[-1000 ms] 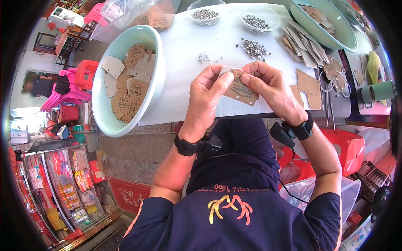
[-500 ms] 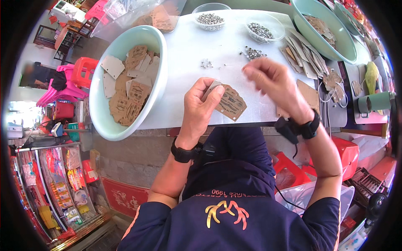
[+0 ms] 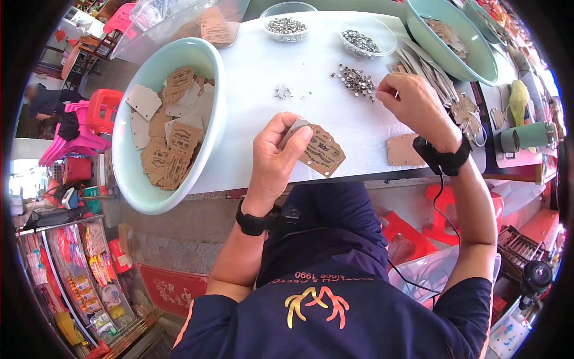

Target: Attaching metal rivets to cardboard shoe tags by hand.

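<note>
At the far left we saw pink and red stools point(image 3: 89, 116) on the ground beside the table, and below them racks of coloured packets point(image 3: 89, 269). A pale green bowl point(image 3: 128, 179) sat on the left end of the white table point(image 3: 263, 66), overhanging its near edge and holding a heap of brown and grey tags point(image 3: 170, 134).

Near the table's near edge, just right of the bowl, our left hand point(image 3: 275, 158) was closed on a tag point(image 3: 321, 151): thumb on top, fingers curled beneath, the brown printed card sticking out to the right and tilted, with a grey piece point(image 3: 293, 130) pinched against it at the fingertips. A black band point(image 3: 256, 220) circled that wrist.

Past the hand, a few loose rivets point(image 3: 283, 92) lay on the bare tabletop, and behind them stood a clear dish point(image 3: 287, 13) of metal rivets. A second clear dish point(image 3: 366, 37) stood to its right, with a small pile of rivets point(image 3: 356, 79) spilled on the table in front of it.

Our right hand point(image 3: 409, 102) was at that pile, well apart from the tag, fingertips drawn narrowly together at its edge; we could not tell whether they had a rivet between them. A black band point(image 3: 443, 158) sat on that wrist too, and a blank brown tag point(image 3: 402, 151) lay flat just beside it.

Further right we saw a fan of grey strips point(image 3: 421, 63), another green bowl point(image 3: 472, 63) with tags, and a green cylinder point(image 3: 526, 136) lying near the table's right end.
</note>
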{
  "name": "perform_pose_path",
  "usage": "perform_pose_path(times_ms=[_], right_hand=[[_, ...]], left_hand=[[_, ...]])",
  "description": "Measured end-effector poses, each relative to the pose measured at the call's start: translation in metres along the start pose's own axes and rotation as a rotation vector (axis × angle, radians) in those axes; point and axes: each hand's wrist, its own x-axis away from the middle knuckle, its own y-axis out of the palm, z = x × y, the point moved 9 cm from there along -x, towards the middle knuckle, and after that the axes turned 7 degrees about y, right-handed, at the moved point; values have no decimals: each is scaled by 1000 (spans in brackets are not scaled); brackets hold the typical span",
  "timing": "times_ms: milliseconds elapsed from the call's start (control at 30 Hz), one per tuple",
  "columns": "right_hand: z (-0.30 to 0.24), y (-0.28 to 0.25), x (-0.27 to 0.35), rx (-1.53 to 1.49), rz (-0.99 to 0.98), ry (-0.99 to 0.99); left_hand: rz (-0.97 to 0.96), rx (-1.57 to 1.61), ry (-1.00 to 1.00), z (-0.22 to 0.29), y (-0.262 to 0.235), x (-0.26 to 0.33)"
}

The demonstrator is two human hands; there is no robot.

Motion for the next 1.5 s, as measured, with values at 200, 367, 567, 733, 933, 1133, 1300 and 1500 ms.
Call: perform_pose_path(times_ms=[200, 367, 567, 733, 933, 1133, 1300, 1500], right_hand=[[-7, 1, 6, -92, 84, -87], [-30, 6, 5, -90, 158, -246], [-37, 18, -1, 97, 150, -264], [-35, 23, -6, 146, 158, -267], [-41, 13, 1, 121, 227, -318], [-55, 14, 22, 28, 93, -481], [-37, 12, 12, -147, -14, -340], [-32, 5, 6, -139, 6, -244]], left_hand=[[-21, -27, 14, 1, 1, -1], [-18, -30, 21, 3, 3, 0], [-40, -66, 43, 3, 2, 0], [-43, -44, 38, 4, 4, 0], [-92, -61, 16, -1, 2, 2], [-86, -65, 9, 0, 5, 2], [-60, -64, 64, 5, 6, 1], [-45, -41, 47, 7, 7, 2]])
